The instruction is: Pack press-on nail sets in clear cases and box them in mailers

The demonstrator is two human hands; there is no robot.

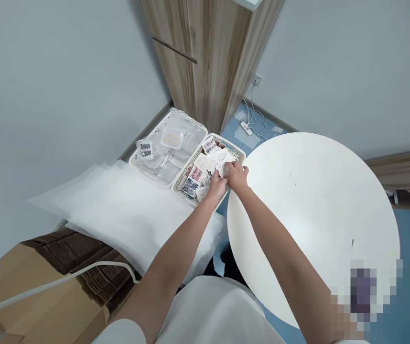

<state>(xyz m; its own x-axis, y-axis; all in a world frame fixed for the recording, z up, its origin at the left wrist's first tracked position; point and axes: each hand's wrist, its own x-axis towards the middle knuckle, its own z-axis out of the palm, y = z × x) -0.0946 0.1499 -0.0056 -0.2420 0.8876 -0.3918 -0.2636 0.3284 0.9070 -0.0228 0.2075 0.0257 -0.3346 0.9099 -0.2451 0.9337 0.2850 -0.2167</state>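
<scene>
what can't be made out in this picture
Head view:
Print on the cards: too small to read.
Bottom of the basket: hidden by the cards.
Exact grip of the left hand and right hand: too small to tell.
Round table's lower right: covered by pixelation.
Tan cardboard: cut off by bottom edge.

Round white table (312, 215), wooden cabinet (215, 57)

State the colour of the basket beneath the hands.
The basket is creamy white; the head view, the only one, shows it.
</scene>
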